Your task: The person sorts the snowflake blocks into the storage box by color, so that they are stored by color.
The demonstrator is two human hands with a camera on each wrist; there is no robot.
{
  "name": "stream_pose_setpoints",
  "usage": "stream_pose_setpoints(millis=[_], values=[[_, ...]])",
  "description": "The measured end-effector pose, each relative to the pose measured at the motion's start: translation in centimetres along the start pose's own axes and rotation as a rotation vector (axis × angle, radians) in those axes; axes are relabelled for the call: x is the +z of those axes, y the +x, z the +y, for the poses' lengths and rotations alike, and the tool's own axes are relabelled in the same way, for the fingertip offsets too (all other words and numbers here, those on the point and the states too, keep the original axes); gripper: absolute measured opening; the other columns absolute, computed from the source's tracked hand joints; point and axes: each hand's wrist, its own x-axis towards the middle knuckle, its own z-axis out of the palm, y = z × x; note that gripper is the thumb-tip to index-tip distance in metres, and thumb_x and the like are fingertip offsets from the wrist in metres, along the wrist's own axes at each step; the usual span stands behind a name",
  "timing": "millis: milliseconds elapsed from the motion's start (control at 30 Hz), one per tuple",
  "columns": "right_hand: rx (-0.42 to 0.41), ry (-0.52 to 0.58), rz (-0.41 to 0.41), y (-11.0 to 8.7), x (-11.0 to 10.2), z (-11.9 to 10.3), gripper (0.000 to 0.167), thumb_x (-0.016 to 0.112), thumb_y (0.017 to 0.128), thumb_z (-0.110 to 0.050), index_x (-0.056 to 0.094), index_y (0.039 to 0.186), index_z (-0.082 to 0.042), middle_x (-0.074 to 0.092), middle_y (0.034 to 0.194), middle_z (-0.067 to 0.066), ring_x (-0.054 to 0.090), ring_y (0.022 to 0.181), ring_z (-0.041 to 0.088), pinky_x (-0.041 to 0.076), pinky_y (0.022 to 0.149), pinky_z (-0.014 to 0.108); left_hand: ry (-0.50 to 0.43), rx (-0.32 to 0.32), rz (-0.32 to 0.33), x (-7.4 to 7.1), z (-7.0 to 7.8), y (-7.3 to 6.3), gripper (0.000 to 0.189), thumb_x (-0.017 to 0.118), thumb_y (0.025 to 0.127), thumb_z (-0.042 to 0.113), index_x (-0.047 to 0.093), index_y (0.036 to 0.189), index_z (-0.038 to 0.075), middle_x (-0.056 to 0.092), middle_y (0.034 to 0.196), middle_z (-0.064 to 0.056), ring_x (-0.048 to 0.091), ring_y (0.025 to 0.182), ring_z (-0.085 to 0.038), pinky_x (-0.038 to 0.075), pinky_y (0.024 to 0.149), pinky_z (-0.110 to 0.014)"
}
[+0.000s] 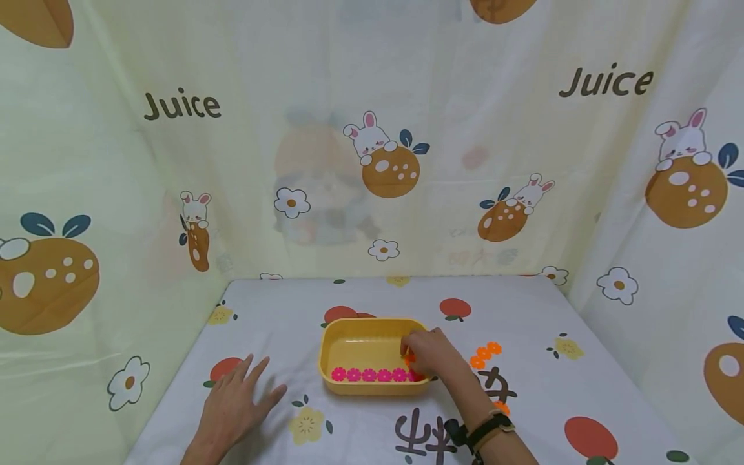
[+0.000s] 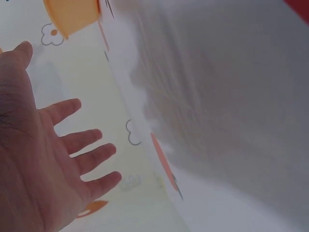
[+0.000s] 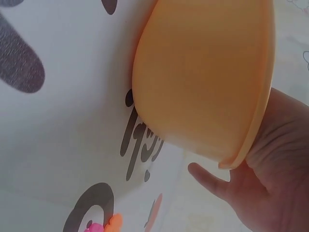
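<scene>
Head view: an orange flower by the end of the pink row

A yellow tray (image 1: pixel 378 389) sits on the white tabletop (image 1: pixel 273 310). Along its near side, inside, is a neat row of pink flowers (image 1: pixel 369 374). The right hand (image 1: pixel 433 352) dips in over the right end, and its fingers curl down to an orange flower (image 1: pixel 409 359) just behind the row. I cannot tell if the right grip has a pinch on that flower or has let it go, because the hand hides it. The left hand (image 1: pixel 235 403) has its fingers spread and holds nothing, off to the left of the tray.

The step now looks like putting down an orange flower, maybe to begin a second row. Next, the fingers need to leave it flat and lift away gently, so the pink ones do not get bumped.

After that, the hand would need to go over the rim for another piece. Three orange flowers (image 1: pixel 484 353) lie on the tabletop to the right of the tray, and a lone orange one (image 1: pixel 502 408) peeks out by the wrist. The right wrist view also shows a pink piece (image 3: pixel 94 228) on the tabletop.
</scene>
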Motion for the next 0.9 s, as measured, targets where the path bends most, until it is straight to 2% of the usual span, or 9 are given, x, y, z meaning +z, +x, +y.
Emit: stream_pose_setpoints(millis=[433, 700, 900], values=[[0.006, -0.009, 0.008, 0.0, 0.3, 0.1, 0.022, 0.092, 0.083, -0.015, 0.078, 0.099, -0.018, 0.060, 0.076, -0.007, 0.054, 0.082, 0.017, 0.048, 0.096, 0.052, -0.005, -0.016, -0.015, 0.0, 0.2, 0.0, 0.088, 0.067, 0.095, 0.072, 0.052, 0.160, 0.015, 0.040, 0.166, -0.029, 0.042, 0.148, -0.054, 0.031, 0.120, -0.076], [-0.028, -0.021, 0.072, -0.4, -0.8, 0.2, 0.018, 0.087, 0.090, -0.020, 0.079, 0.105, -0.018, 0.073, 0.103, 0.000, 0.063, 0.103, 0.024, 0.051, 0.105, 0.056, 0.004, -0.029, -0.024, 0.1, 0.4, 0.1, 0.088, 0.069, 0.094, 0.070, 0.051, 0.161, 0.015, 0.039, 0.167, -0.029, 0.041, 0.149, -0.054, 0.031, 0.120, -0.077], [-0.041, -0.016, 0.085, -0.6, -1.7, 0.2, 0.019, 0.087, 0.092, -0.023, 0.079, 0.109, -0.018, 0.072, 0.107, 0.002, 0.064, 0.104, 0.025, 0.053, 0.105, 0.054, 0.006, -0.017, -0.023, -0.1, 0.5, 0.0, 0.086, 0.068, 0.095, 0.070, 0.052, 0.161, 0.016, 0.040, 0.166, -0.029, 0.043, 0.148, -0.054, 0.032, 0.119, -0.077]])
